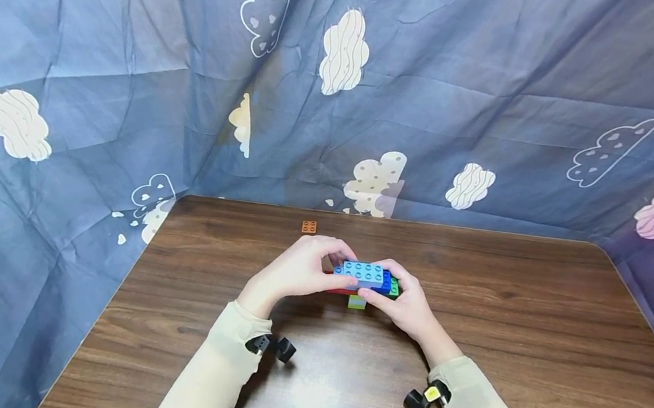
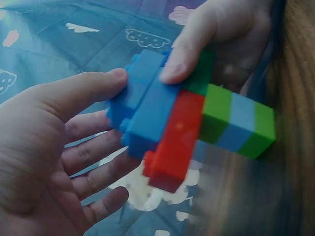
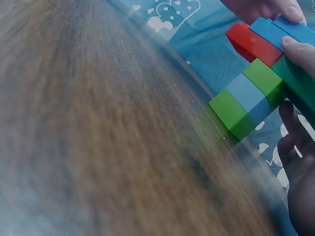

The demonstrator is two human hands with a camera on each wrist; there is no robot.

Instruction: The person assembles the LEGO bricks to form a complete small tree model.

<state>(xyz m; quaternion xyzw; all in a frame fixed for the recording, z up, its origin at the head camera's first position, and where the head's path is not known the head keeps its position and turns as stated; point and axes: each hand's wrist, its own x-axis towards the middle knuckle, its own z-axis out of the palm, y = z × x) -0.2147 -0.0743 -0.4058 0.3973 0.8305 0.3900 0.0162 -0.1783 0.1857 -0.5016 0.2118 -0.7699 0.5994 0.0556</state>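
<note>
A light blue building brick (image 1: 363, 273) sits at the top of a stack of toy bricks. Below it lies a blue brick (image 2: 155, 115), then a red brick (image 2: 177, 140) and a green brick (image 2: 201, 73) side by side. A narrow column (image 2: 238, 118) of lime green and pale blue bricks supports them from underneath. My left hand (image 1: 299, 269) pinches the light blue brick between thumb and fingers at its left part. From the right, my right hand (image 1: 406, 303) grips the stack, thumb against the blue brick; its fingers behind are partly hidden.
A small orange brick (image 1: 309, 227) lies near the back edge of the brown wooden table (image 1: 502, 302). Behind and left of the table hangs a blue cloth (image 1: 287, 127) with cloud prints.
</note>
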